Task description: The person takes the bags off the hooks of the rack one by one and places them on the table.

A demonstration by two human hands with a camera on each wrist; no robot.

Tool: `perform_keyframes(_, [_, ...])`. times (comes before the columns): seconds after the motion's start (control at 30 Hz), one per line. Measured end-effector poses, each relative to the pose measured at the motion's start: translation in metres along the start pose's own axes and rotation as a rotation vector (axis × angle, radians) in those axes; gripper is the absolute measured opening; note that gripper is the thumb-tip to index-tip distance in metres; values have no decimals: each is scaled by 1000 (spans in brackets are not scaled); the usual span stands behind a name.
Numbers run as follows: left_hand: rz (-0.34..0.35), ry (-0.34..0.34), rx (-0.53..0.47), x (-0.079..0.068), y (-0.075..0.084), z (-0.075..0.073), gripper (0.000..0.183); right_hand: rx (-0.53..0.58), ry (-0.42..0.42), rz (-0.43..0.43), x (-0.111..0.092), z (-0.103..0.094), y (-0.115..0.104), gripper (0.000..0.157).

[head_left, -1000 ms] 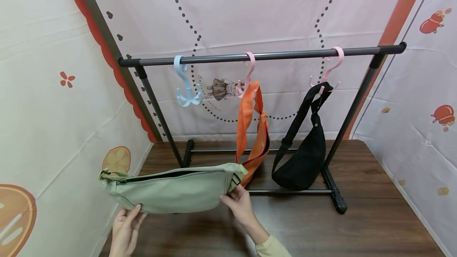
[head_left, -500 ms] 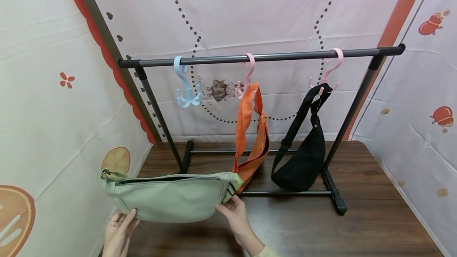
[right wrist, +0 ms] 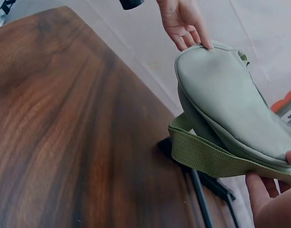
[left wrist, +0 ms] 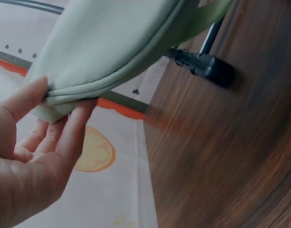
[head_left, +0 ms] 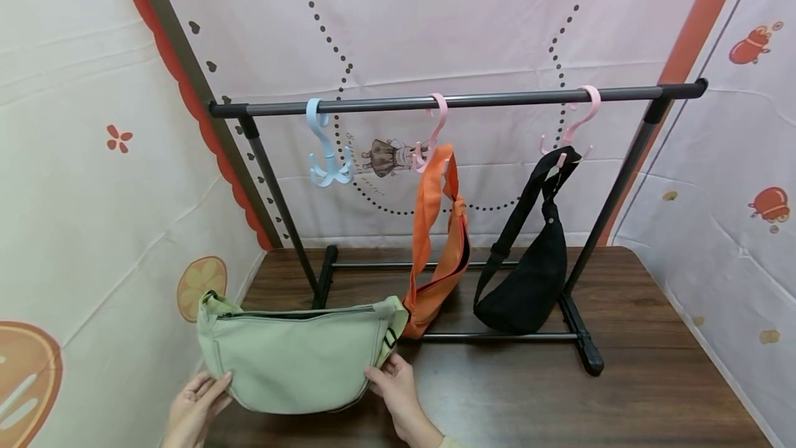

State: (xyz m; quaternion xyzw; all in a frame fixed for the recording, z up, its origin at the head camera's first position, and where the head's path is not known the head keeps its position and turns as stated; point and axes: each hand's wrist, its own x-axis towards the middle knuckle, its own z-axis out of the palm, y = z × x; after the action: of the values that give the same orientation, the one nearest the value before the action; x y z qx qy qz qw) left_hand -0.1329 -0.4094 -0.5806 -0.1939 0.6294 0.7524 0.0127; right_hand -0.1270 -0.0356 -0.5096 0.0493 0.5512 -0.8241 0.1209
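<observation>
A light green shoulder bag is held up in front of the rack, its top zipper showing. My left hand pinches its lower left corner between thumb and fingers, as the left wrist view also shows with the hand at the seam. At the opposite end my right hand grips the lower right edge. In the right wrist view the bag's green webbing strap loops beneath it, by the right fingers. Behind hang an orange bag and a black bag.
A black rack stands on the wooden table. From its bar hang a bare light blue hook at left and two pink hooks, the middle one bearing the orange bag and the right one the black bag.
The green bag has come down and toward me, and its front face now tilts more upright into view. Both hands moved down and slightly left, keeping their hold. The hanging bags stayed in place.
</observation>
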Motion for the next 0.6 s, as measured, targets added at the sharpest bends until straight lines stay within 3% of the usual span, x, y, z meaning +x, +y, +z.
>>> perform_keyframes(0.17, [-93, 34, 105, -34, 47, 29, 30, 9, 14, 71, 7, 6, 9, 40])
perform_keyframes(0.27, [-151, 56, 195, -44, 67, 42, 43, 29, 13, 112, 11, 9, 12, 43])
perform_keyframes(0.47, [-180, 40, 302, -36, 74, 40, 80, 48, -1, 178, 20, 14, 20, 45])
perform_keyframes(0.6, [-167, 33, 350, -23, 68, 35, 88, 34, 15, 195, 28, 17, 29, 40])
